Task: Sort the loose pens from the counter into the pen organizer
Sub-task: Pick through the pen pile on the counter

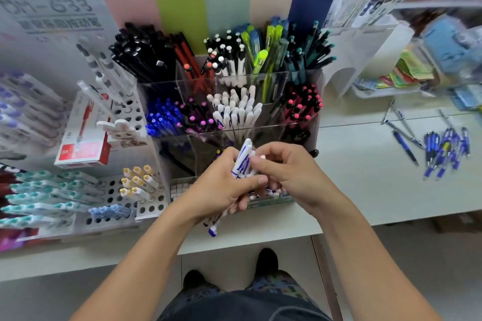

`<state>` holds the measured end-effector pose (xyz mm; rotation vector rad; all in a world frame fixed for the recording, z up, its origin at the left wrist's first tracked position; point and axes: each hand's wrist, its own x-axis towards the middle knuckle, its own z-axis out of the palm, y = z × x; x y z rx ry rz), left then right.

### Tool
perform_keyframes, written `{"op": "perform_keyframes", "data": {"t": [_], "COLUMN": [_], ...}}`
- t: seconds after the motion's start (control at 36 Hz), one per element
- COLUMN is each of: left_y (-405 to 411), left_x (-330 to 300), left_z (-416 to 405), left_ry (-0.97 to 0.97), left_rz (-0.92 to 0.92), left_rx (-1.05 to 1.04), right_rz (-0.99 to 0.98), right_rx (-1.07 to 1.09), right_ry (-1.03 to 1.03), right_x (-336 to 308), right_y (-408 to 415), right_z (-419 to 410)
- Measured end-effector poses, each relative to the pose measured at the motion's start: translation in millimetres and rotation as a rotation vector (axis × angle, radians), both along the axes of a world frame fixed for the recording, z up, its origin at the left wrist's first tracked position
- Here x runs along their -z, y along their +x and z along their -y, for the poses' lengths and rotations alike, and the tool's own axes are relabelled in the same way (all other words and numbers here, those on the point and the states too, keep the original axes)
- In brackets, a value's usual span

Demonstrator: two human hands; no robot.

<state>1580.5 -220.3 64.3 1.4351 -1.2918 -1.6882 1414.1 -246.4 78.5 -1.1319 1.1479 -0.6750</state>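
Observation:
My left hand (221, 187) grips a bundle of white pens with blue print (243, 157), their tips poking out below the palm. My right hand (284, 169) pinches the upper ends of the same bundle. Both hands hover in front of the clear acrylic pen organizer (260, 126), whose compartments hold black, red, white, green, teal, blue, purple and pink pens. A compartment of matching white pens (236, 109) stands just behind the hands. Several loose blue pens (446, 148) lie on the white counter (365, 180) at the right.
A perforated white rack with yellow-capped pens (138, 185) and a red-and-white pen box (83, 138) stand to the left. Teal and blue pen displays fill the far left. A white stand (365, 60) and coloured packets sit at the back right. My shoes show below the counter edge.

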Motion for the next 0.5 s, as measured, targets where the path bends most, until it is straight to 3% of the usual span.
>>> {"op": "perform_keyframes", "data": {"t": [0.14, 0.25, 0.39, 0.5], "left_y": [2, 0, 19, 33], "left_x": [2, 2, 10, 18], "left_z": [-4, -6, -4, -7], "left_ry": [-0.015, -0.067, -0.144, -0.094], "left_rz": [-0.107, -0.088, 0.098, 0.157], "left_rx": [0.058, -0.046, -0.329, -0.32], "right_rz": [0.157, 0.128, -0.041, -0.485], "right_rx": [-0.009, 0.031, 0.254, 0.164], "right_ry": [0.068, -0.02, -0.427, -0.92], "right_x": [5, 5, -27, -46], "right_y": [-3, -6, -42, -48], "right_z": [-7, -9, 8, 18]}}
